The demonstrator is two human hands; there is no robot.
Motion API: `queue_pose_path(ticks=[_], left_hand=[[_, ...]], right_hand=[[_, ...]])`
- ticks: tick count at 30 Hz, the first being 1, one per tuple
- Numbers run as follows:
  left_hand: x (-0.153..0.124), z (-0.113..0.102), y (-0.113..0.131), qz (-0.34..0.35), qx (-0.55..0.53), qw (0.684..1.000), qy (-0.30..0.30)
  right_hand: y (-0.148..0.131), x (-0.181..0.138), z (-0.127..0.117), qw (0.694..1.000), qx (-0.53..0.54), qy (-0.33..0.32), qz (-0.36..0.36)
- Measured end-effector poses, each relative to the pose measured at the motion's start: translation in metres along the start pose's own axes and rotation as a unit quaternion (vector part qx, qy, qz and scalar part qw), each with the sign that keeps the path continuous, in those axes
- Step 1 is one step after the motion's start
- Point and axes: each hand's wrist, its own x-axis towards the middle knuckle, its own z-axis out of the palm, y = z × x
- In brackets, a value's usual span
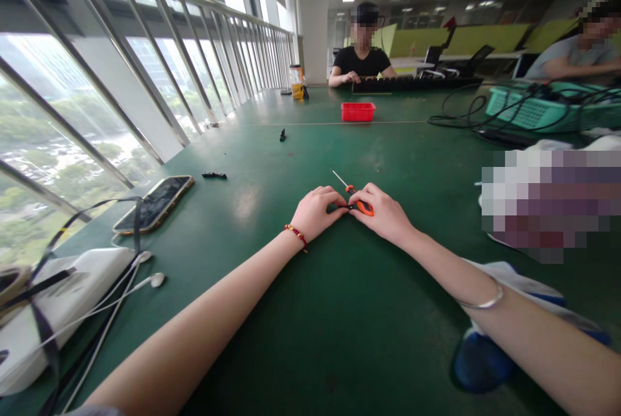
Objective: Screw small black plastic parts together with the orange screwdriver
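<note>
Both my hands rest together on the green table point(310, 312), knuckles up. My right hand point(385, 214) is curled round a small screwdriver point(356, 201) with an orange handle; its thin metal shaft sticks out away from me to the upper left. My left hand point(316, 210) is closed, its fingertips pinching a small dark part right beside the screwdriver handle. What that part is I cannot make out. A red bead bracelet sits on my left wrist and a thin silver bangle on my right forearm.
A phone point(154, 203), white earphones point(145, 280) and a white case with black straps point(43, 312) lie at left by the window rail. Small black parts point(214, 175) point(282, 136) and a red tray point(358, 111) lie farther off. Two other people sit at the far end; a cable-filled basket point(538, 109) stands at right.
</note>
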Motion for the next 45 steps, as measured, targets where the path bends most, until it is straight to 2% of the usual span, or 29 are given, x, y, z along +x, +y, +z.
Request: queue_pose_path(ticks=[7,13,16,20,27,35,45], left_hand=[[0.001,0.000,-0.005,-0.041,-0.116,0.992,0.004],[0.000,0.001,-0.005,-0.049,-0.125,0.991,0.020],[-0.001,0.000,-0.003,-0.045,-0.091,0.995,0.016],[-0.001,0.000,0.001,-0.001,0.014,1.000,-0.004],[0.000,0.000,0.010,0.061,0.164,0.984,-0.040],[0.000,-0.002,0.015,0.090,0.240,0.965,-0.052],[0.000,-0.001,0.016,0.099,0.271,0.954,-0.074]], right_hand=[[0.000,0.001,-0.002,1.000,0.005,-0.002,-0.019],[-0.001,0.001,-0.003,1.000,0.009,-0.005,-0.018],[0.000,0.001,-0.003,1.000,0.009,-0.009,-0.016],[0.001,0.001,-0.003,1.000,0.009,-0.010,-0.014],[0.001,0.001,-0.001,1.000,-0.007,-0.006,0.003],[0.004,0.001,0.003,1.000,-0.020,0.000,0.009],[0.006,0.001,0.004,1.000,-0.018,0.001,-0.001]])
